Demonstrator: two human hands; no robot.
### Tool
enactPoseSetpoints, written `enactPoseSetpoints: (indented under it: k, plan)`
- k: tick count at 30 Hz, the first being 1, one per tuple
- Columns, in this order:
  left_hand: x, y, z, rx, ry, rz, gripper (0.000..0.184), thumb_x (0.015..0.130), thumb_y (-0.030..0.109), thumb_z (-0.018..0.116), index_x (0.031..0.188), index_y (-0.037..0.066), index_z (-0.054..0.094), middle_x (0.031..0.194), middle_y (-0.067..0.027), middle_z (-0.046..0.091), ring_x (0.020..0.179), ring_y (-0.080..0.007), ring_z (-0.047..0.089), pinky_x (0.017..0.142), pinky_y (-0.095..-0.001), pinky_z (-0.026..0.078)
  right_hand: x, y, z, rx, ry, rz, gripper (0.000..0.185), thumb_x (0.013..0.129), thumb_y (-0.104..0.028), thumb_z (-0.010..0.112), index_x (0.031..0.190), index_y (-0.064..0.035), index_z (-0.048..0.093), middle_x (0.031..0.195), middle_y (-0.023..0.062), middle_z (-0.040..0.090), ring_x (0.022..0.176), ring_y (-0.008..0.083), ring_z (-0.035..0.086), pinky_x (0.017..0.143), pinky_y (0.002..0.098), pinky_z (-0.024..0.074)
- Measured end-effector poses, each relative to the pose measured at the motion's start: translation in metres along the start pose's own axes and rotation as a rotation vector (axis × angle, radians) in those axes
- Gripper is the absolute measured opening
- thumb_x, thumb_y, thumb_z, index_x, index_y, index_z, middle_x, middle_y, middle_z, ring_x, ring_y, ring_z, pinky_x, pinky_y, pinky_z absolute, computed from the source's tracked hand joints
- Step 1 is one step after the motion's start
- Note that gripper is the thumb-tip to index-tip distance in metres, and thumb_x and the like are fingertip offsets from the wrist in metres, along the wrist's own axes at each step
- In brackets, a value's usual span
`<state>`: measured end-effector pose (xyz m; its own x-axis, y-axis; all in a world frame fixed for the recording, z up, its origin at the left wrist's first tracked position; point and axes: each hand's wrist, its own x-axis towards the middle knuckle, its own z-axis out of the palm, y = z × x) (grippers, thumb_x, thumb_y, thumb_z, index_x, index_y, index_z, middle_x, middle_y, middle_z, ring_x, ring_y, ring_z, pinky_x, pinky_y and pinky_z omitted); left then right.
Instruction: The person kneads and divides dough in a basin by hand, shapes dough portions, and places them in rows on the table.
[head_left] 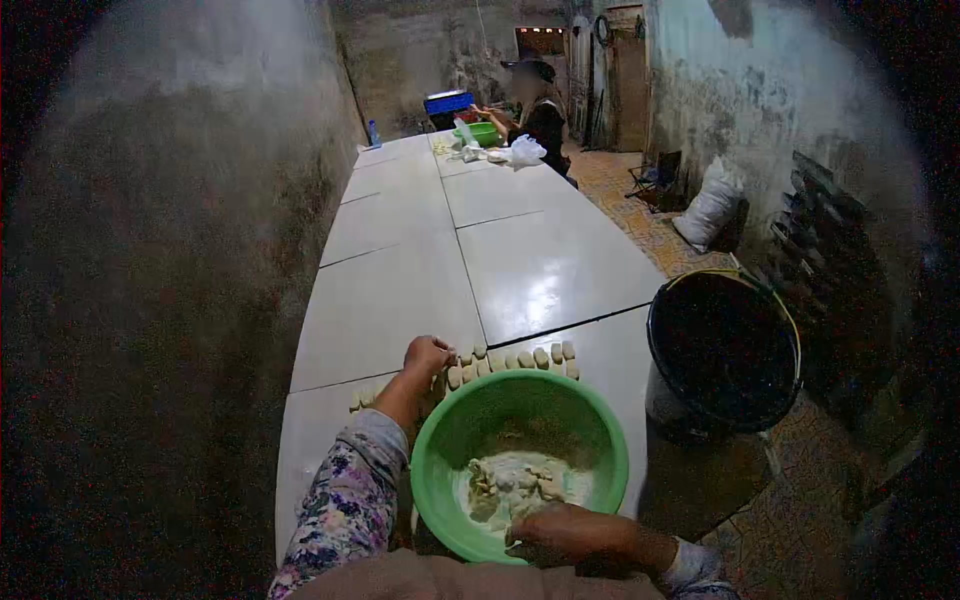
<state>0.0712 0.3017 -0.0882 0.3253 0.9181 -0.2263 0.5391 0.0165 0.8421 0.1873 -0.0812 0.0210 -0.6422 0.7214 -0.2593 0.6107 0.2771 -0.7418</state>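
Lumps of pale, floury, dough-like mixture (515, 480) are lying inside a round green plastic bowl (430, 430) on the near end of a white-topped bench (390, 300). The right hand (565, 530) is reaching in at the near right; the left hand (428, 354), fingers bent, is reaching among small pale oblong pieces (541, 357) on the far side. I cannot tell whether either is grasping anything.

A round, bright green bowl (522, 392) stands mouth-up at the near end of a white tabletop (395, 310). In its bottom lies a loose, lumpy pale mixture (515, 478), with white powder around it. Just beyond the bowl's far rim, small pale oblong pieces (541, 356) lie close together in rough rows, with a few more off to the left.
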Motion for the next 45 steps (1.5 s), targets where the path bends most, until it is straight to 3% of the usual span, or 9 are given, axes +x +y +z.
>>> enactPoseSetpoints:
  k: [6,11,15,21,23,29,34,39,45]
  plan:
    - [0.003,-0.008,-0.007,0.437,0.179,0.134,0.035,0.071,0.031,0.069,0.096,0.007,0.065,0.088,-0.0130,0.065,0.078,-0.0220,0.063,0.071,-0.0347,0.049,0.005,-0.008,-0.001,-0.024,-0.009,0.057,0.028,0.082,-0.015,0.052,0.106,-0.0012,0.054,0.088,0.0197,0.057,0.083,0.0345,0.056,0.074,0.0424,0.0437]
    - [-0.013,0.006,-0.011,0.235,0.241,0.302,0.034,0.078,0.024,0.063,0.106,0.006,0.059,0.097,-0.0157,0.062,0.083,-0.0250,0.062,0.072,-0.0353,0.049,-0.001,-0.005,0.004,0.053,0.052,0.029,0.027,0.082,-0.014,0.052,0.105,-0.0001,0.056,0.090,0.0180,0.059,0.084,0.0331,0.057,0.075,0.0410,0.0438]
    - [-0.125,0.070,-0.008,0.053,-0.018,0.511,0.026,0.082,0.018,0.059,0.104,0.004,0.059,0.094,-0.0122,0.061,0.077,-0.0220,0.059,0.071,-0.0324,0.048,-0.002,0.008,0.006,0.079,-0.011,0.039,0.030,0.083,-0.021,0.054,0.107,-0.0022,0.057,0.096,0.0176,0.061,0.086,0.0278,0.059,0.076,0.0369,0.0443]
    - [-0.228,0.064,0.004,0.625,-0.738,0.756,0.038,0.077,0.017,0.066,0.111,0.004,0.055,0.113,-0.0161,0.055,0.100,-0.0281,0.054,0.081,-0.0403,0.045,-0.002,0.022,0.003,0.148,-0.024,0.047,0.038,0.083,-0.029,0.058,0.109,-0.0018,0.056,0.105,0.0154,0.061,0.094,0.0277,0.058,0.082,0.0357,0.0437]
    - [-0.245,0.050,0.006,0.583,-0.826,0.168,0.042,0.075,0.016,0.066,0.113,0.004,0.054,0.116,-0.0174,0.053,0.102,-0.0317,0.053,0.083,-0.0425,0.044,-0.002,0.028,0.000,0.124,-0.051,0.023,0.039,0.082,-0.027,0.060,0.111,-0.0021,0.055,0.108,0.0156,0.059,0.095,0.0275,0.057,0.083,0.0360,0.0431]
    - [-0.262,0.023,0.010,0.639,-0.649,0.307,0.022,0.073,0.004,0.061,0.095,0.000,0.062,0.103,-0.0188,0.058,0.090,-0.0319,0.057,0.075,-0.0415,0.045,-0.014,0.041,0.010,0.032,-0.087,-0.040,0.040,0.078,-0.021,0.065,0.113,-0.0035,0.055,0.108,0.0155,0.059,0.093,0.0260,0.057,0.082,0.0364,0.0432]
    - [-0.288,0.025,0.016,0.385,-0.315,0.506,0.018,0.079,0.007,0.056,0.095,0.001,0.060,0.095,-0.0187,0.058,0.086,-0.0312,0.057,0.075,-0.0394,0.045,-0.017,0.019,-0.009,0.061,0.528,0.321,0.034,0.079,-0.025,0.065,0.101,-0.0009,0.055,0.103,0.0171,0.057,0.098,0.0261,0.055,0.083,0.0342,0.0436]
    - [-0.306,0.028,0.039,0.009,-0.124,0.464,0.026,0.084,0.018,0.056,0.101,-0.001,0.053,0.088,-0.0107,0.057,0.083,-0.0194,0.056,0.076,-0.0324,0.046,-0.001,0.030,-0.003,0.130,0.606,0.071,0.043,0.078,-0.021,0.066,0.111,-0.0039,0.046,0.105,0.0155,0.057,0.094,0.0245,0.056,0.081,0.0339,0.0440]
    - [-0.304,0.002,0.051,-0.504,-0.492,0.162,0.024,0.093,0.026,0.043,0.104,0.005,0.049,0.089,-0.0051,0.057,0.079,-0.0118,0.054,0.070,-0.0273,0.046,0.004,0.026,0.004,0.248,0.551,0.132,0.021,0.078,-0.012,0.063,0.094,-0.0014,0.055,0.084,0.0104,0.060,0.079,0.0194,0.057,0.074,0.0336,0.0453]
